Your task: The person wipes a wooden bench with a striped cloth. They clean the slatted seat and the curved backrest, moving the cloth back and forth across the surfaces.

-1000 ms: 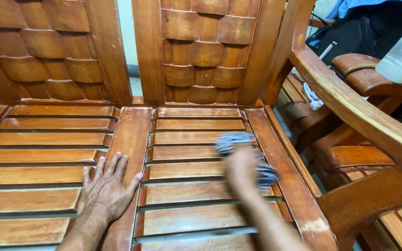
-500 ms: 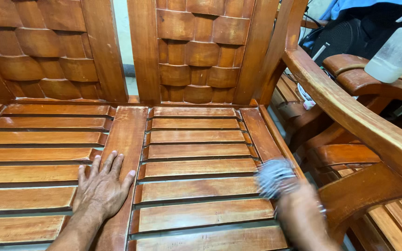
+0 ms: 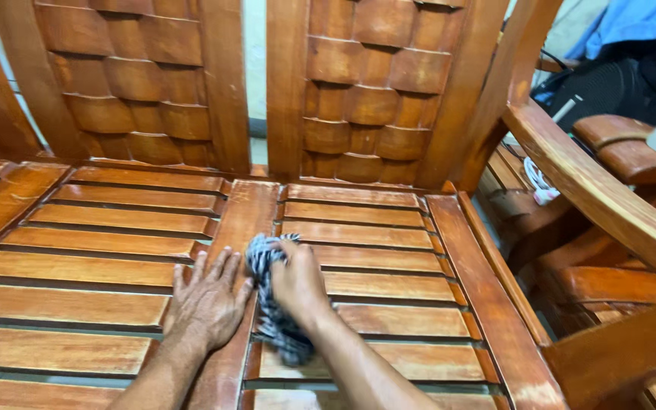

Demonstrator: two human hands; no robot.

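Slatted wooden bench [image 3: 389, 237]: right hand [image 3: 298, 282] grip clenches checked cloth [image 3: 271, 300]; left hand [image 3: 208, 302] flat.

The bench seat [image 3: 389, 262] is varnished wood, its orange-brown slats glossy and catching light, with grain showing through the finish; the backrest panels [image 3: 362, 99] are the same polished wood, carved in a woven pattern and smooth; the armrest [image 3: 609, 205] shines too, though its front post looks scuffed and paler; the cloth [image 3: 271, 304] under the right hand [image 3: 298, 285] is soft checked fabric, matt and crumpled.
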